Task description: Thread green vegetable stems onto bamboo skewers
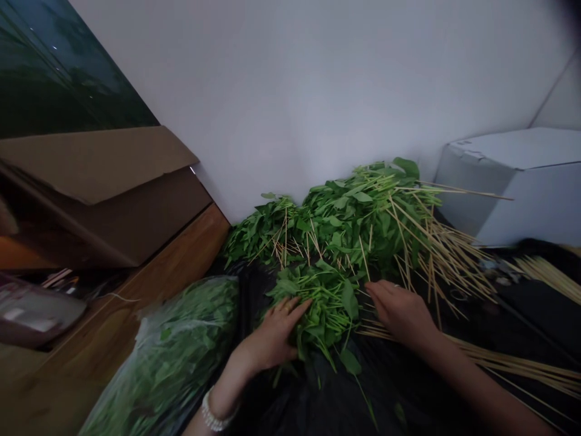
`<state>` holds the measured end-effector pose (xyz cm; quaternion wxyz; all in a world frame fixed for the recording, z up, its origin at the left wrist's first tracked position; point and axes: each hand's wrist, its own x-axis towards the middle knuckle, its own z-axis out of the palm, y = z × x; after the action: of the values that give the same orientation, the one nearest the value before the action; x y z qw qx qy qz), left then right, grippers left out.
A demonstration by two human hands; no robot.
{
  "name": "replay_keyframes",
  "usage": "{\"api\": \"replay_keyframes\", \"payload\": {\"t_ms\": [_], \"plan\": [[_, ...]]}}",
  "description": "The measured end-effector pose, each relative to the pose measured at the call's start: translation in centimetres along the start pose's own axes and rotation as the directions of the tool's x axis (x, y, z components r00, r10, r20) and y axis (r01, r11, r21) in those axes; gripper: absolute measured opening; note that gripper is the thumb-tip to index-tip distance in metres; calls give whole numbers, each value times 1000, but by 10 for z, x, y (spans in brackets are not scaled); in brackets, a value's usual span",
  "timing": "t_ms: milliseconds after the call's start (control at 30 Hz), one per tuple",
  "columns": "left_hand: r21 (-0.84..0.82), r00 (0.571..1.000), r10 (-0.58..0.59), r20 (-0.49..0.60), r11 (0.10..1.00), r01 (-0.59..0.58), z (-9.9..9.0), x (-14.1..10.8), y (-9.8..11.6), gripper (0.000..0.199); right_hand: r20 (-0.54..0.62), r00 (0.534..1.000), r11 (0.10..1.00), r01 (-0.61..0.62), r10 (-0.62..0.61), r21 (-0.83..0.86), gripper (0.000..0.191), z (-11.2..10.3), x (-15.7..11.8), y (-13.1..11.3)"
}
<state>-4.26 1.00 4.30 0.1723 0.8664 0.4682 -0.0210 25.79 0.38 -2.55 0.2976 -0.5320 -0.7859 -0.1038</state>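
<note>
My left hand (275, 336) lies on a small loose heap of leafy green stems (324, 303), fingers stretched and apart, a beaded bracelet at its wrist. To the right of that heap, my right hand (399, 312) is pinched closed at the lower end of a thin bamboo skewer (364, 257) that points upward. Behind both hands rises a larger pile of bunched greens (345, 212) against the wall, with many skewers sticking out of it. More loose skewers (512, 363) lie under and beside my right forearm. The fingertips of my right hand are partly hidden.
A clear plastic bag (181, 351) full of greens lies at the left on the black sheet (313, 406). An open cardboard box (109, 200) stands at the far left, a white box (521, 188) at the right. Another skewer bundle (549, 275) lies near the right edge.
</note>
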Motion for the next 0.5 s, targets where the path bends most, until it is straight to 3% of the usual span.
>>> {"api": "replay_keyframes", "payload": {"t_ms": [67,133,200,267,333,433,500], "plan": [[-87,999,46,16,995,-44,-20,-5,4,95,30,1000,1000,-1,1,-5,29,1,0,0],[-138,993,94,-74,985,-103,-34,-2,14,80,50,999,1000,-6,6,-3,29,2,-1,0],[-150,975,126,-183,977,-154,-36,9,31,58,69,998,1000,-13,14,-5,28,3,-1,1],[-94,954,178,-239,974,-205,-25,28,50,45,87,996,1000,-22,23,-16,29,4,-1,1],[13,945,267,-191,963,-270,-9,48,65,47,105,994,999,-35,38,-36,30,4,-1,2],[179,944,312,-110,940,-290,11,74,74,57,120,990,996,-71,78,-61,31,2,0,7],[248,941,335,-48,916,-314,15,86,74,40,130,985,993,-108,114,-48,31,0,2,11]]}}
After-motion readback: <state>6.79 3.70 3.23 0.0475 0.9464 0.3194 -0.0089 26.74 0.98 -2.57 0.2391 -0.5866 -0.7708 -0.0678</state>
